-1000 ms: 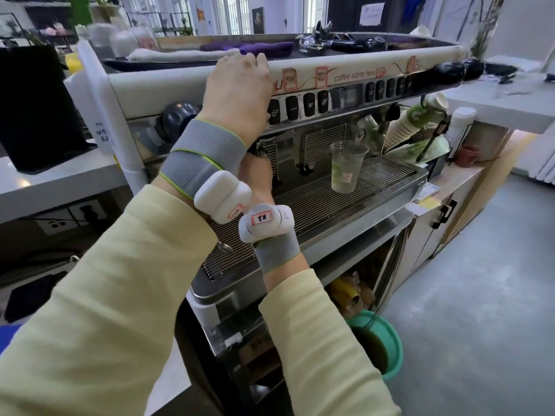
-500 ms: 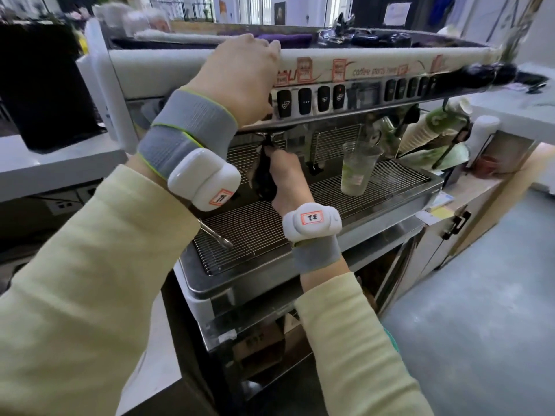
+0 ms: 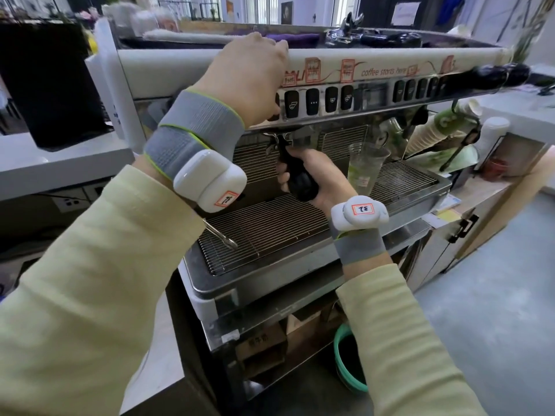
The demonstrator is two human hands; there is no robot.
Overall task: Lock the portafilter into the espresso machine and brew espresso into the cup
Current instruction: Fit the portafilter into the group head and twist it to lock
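My right hand (image 3: 315, 175) is closed around the black handle of the portafilter (image 3: 295, 175). The portafilter's metal head sits up under the left brew group of the espresso machine (image 3: 375, 60), and its handle points toward me. My left hand (image 3: 252, 82) lies over the machine's top front edge, fingers curled over the rim and thumb near the leftmost button. A clear plastic cup (image 3: 366, 166) stands upright on the drip grate (image 3: 270, 229), to the right of the portafilter and apart from it.
A row of black buttons (image 3: 330, 99) runs along the front panel. A steam wand (image 3: 222, 235) lies low over the grate's left. Stacked paper cups (image 3: 435, 130) lean at the right. A green bucket (image 3: 345, 361) sits on the floor below. A black box (image 3: 51, 82) stands at left.
My right hand has swung the portafilter handle out from behind my left wrist toward the right and toward me. The view has dropped lower. My left hand has stayed on the machine's top edge.
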